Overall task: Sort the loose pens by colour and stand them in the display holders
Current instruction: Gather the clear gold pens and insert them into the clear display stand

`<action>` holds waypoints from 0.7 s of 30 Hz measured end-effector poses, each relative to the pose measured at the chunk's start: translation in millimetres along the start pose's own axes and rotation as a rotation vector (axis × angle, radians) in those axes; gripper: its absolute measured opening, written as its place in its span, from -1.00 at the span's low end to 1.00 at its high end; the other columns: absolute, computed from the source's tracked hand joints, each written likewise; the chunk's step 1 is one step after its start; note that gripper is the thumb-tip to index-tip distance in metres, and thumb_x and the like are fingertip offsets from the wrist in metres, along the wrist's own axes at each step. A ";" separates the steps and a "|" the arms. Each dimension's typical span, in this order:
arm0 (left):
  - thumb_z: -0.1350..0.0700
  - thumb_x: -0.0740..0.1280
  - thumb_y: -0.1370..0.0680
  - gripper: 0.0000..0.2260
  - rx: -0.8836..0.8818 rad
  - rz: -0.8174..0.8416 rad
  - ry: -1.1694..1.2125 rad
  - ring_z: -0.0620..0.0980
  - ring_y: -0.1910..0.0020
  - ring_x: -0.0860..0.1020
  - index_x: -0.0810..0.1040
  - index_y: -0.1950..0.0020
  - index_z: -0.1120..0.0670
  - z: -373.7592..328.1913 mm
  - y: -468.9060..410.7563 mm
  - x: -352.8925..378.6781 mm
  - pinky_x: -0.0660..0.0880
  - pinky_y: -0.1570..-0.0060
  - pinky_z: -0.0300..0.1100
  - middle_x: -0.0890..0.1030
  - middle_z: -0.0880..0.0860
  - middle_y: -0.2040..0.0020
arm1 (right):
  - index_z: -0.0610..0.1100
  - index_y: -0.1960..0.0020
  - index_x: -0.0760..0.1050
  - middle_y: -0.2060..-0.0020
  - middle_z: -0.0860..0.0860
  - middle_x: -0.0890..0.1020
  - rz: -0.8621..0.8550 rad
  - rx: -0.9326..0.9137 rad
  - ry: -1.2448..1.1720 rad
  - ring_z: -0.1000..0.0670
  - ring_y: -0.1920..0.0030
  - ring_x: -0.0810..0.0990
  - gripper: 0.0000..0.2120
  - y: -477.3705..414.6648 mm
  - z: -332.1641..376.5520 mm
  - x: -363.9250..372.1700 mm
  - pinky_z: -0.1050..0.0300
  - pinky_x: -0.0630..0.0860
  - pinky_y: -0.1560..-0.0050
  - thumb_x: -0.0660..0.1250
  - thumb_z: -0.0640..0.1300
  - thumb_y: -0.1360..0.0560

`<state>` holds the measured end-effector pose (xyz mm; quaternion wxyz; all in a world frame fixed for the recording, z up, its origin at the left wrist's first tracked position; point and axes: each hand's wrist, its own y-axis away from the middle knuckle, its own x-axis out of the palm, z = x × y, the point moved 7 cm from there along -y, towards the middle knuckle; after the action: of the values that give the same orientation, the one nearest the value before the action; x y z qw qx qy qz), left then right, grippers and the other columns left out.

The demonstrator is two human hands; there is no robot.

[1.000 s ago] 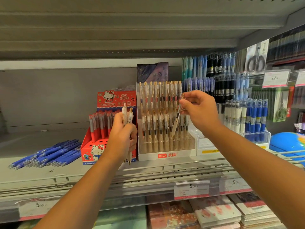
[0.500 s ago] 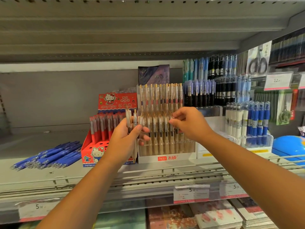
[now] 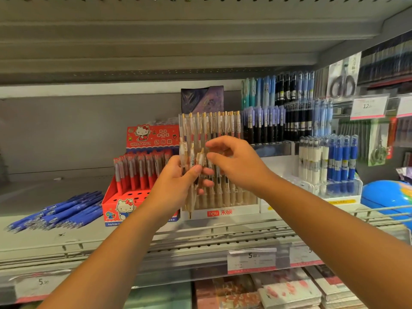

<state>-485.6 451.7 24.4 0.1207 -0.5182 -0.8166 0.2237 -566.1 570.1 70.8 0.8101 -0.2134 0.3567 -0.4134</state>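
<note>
left hand [image 3: 176,186] grips a few clear gold-clipped plastic pens [image 3: 191,159] | right hand [image 3: 236,168] at their 3 o'clock, fingers curved, grasp possibly none: cannot tell | white tiered display holder [image 3: 243,211] behind

Clear glossy plastic pens with gold metal clips [image 3: 191,161]; transparent smooth acrylic display holder [image 3: 243,212] behind them; red glossy printed cardboard box [image 3: 153,134] at its 9 o'clock; loose blue smooth plastic pens [image 3: 58,212] at 8 o'clock, on grey matt painted metal shelf [image 3: 44,239].

hesu on holder [image 3: 234,212], 5.00 on tag [image 3: 252,260]
</note>
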 end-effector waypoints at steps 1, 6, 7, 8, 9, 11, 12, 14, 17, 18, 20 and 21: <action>0.17 0.23 -0.65 -0.83 0.002 0.011 0.005 0.09 0.14 0.69 0.43 -0.24 0.09 -0.1 -0.9 4.9 0.58 0.29 -0.16 0.70 0.09 0.05 | -0.04 -0.17 0.56 0.08 0.04 0.63 0.053 0.035 -0.099 0.12 0.15 0.61 -0.81 0.6 -0.4 3.2 0.15 0.61 0.09 0.34 -0.17 -0.57; 0.14 0.24 -0.65 -0.82 -0.011 0.054 0.058 0.12 0.09 0.70 0.48 -0.25 0.03 4.0 -5.1 24.1 0.59 0.25 -0.11 0.70 0.10 0.00 | -0.07 -0.02 0.63 0.23 0.01 0.69 0.061 0.082 -0.278 0.04 0.26 0.63 -0.89 3.9 -12.2 -4.8 0.19 0.60 0.24 0.38 -0.23 -0.55; 0.13 0.23 -0.65 -0.83 -0.025 0.055 0.079 0.12 0.06 0.70 0.50 -0.23 0.01 5.7 -5.7 26.2 0.61 0.22 -0.10 0.71 0.08 -0.02 | -0.07 0.01 0.64 0.20 0.01 0.70 0.044 0.089 -0.305 0.04 0.22 0.66 -0.90 4.1 -16.0 -8.3 0.18 0.61 0.23 0.40 -0.23 -0.53; 0.12 0.23 -0.65 -0.84 -0.040 0.047 0.099 0.12 0.04 0.70 0.53 -0.20 -0.01 7.7 -6.1 27.2 0.63 0.19 -0.08 0.71 0.07 -0.02 | -0.08 0.02 0.65 0.17 0.01 0.71 0.027 0.089 -0.312 0.06 0.17 0.68 -0.92 4.1 -19.3 -12.4 0.19 0.62 0.21 0.42 -0.22 -0.52; 0.12 0.23 -0.66 -0.85 -0.057 0.033 0.114 0.12 0.03 0.70 0.55 -0.16 -0.02 10.0 -6.6 27.3 0.65 0.17 -0.05 0.72 0.07 0.00 | -0.07 0.03 0.66 0.14 0.01 0.72 0.010 0.085 -0.297 0.07 0.12 0.69 -0.92 3.7 -21.7 -16.7 0.20 0.62 0.17 0.44 -0.20 -0.50; 0.14 0.22 -0.66 -0.85 -0.081 -0.006 0.106 0.11 0.02 0.70 0.58 -0.09 0.00 14.0 -7.8 25.6 0.66 0.16 -0.02 0.72 0.07 0.04 | -0.07 0.04 0.65 0.12 -0.02 0.73 -0.009 0.089 -0.299 0.04 0.05 0.70 -0.93 2.3 -24.9 -24.7 0.17 0.64 0.10 0.45 -0.19 -0.49; 0.15 0.22 -0.66 -0.85 -0.088 -0.027 0.090 0.09 0.03 0.70 0.59 -0.08 0.03 16.0 -8.3 23.9 0.66 0.17 -0.02 0.72 0.07 0.06 | -0.09 0.04 0.64 0.12 -0.03 0.73 -0.020 0.100 -0.337 0.02 0.06 0.71 -0.93 1.5 -26.3 -28.8 0.16 0.65 0.11 0.45 -0.20 -0.49; 0.17 0.22 -0.66 -0.85 -0.098 -0.051 0.096 0.03 0.07 0.70 0.59 -0.08 0.09 19.0 -8.3 21.7 0.64 0.22 -0.07 0.72 0.07 0.10 | -0.14 0.03 0.61 0.15 -0.08 0.73 -0.061 0.111 -0.381 -0.02 0.13 0.72 -0.92 -0.9 -28.8 -39.6 0.14 0.65 0.18 0.45 -0.22 -0.49; 0.21 0.23 -0.65 -0.85 -0.106 -0.064 0.144 0.05 0.10 0.68 0.60 -0.06 0.16 21.5 -6.8 19.1 0.65 0.15 -0.04 0.70 0.08 0.14 | -0.17 0.00 0.58 0.15 -0.15 0.70 -0.144 0.083 -0.338 -0.06 0.21 0.73 -0.88 -4.8 -28.9 -57.5 0.14 0.63 0.30 0.46 -0.22 -0.48; 0.22 0.24 -0.64 -0.85 -0.107 -0.066 0.144 0.05 0.10 0.68 0.61 -0.06 0.16 22.1 -5.9 18.3 0.65 0.13 -0.03 0.69 0.08 0.14 | -0.15 0.00 0.57 0.16 -0.15 0.69 -0.179 0.062 -0.310 -0.06 0.23 0.73 -0.87 -6.4 -28.6 -63.1 0.15 0.63 0.32 0.46 -0.21 -0.47; 0.23 0.25 -0.64 -0.85 -0.105 -0.063 0.131 0.06 0.10 0.68 0.62 -0.07 0.16 23.0 -5.1 18.8 0.65 0.09 0.00 0.69 0.09 0.14 | -0.10 0.02 0.57 0.17 -0.11 0.67 -0.262 0.020 -0.225 -0.02 0.24 0.71 -0.87 -10.0 -28.6 -73.3 0.15 0.63 0.34 0.48 -0.18 -0.46; 0.24 0.25 -0.64 -0.85 -0.103 -0.059 0.118 0.07 0.09 0.69 0.62 -0.08 0.16 23.3 -4.6 19.5 0.65 0.06 0.02 0.70 0.09 0.14 | -0.09 0.03 0.56 0.17 -0.09 0.67 -0.297 0.010 -0.185 0.00 0.24 0.70 -0.86 -11.7 -29.5 -76.7 0.15 0.64 0.34 0.49 -0.16 -0.46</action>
<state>-507.7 461.9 5.7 0.1485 -0.5115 -0.8335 0.1467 -625.4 625.0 89.8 0.7705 -0.2970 0.2433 -0.5089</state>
